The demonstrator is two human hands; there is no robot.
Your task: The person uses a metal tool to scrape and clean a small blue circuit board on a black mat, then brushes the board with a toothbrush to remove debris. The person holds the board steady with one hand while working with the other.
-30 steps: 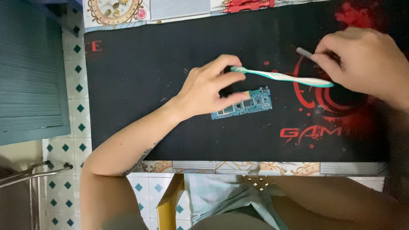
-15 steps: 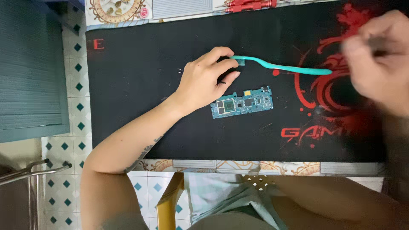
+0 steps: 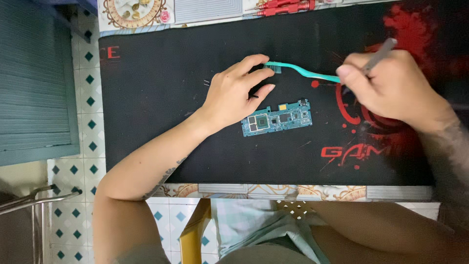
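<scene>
A black desk mat (image 3: 161,98) over a patterned table (image 3: 293,191) — tiled floor (image 3: 73,171) beside — both hands pinch a teal toothbrush (image 3: 303,72).

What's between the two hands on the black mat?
In the head view, a teal plastic toothbrush spans from the left hand to the right hand; below it lies a small blue-green circuit board.

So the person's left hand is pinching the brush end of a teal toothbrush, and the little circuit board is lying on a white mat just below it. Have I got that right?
Nearly. The head view shows the mat is black with red markings, not white. The rest holds: the left hand pinches the brush end of the teal toothbrush, and the circuit board lies on the mat just below.
</scene>
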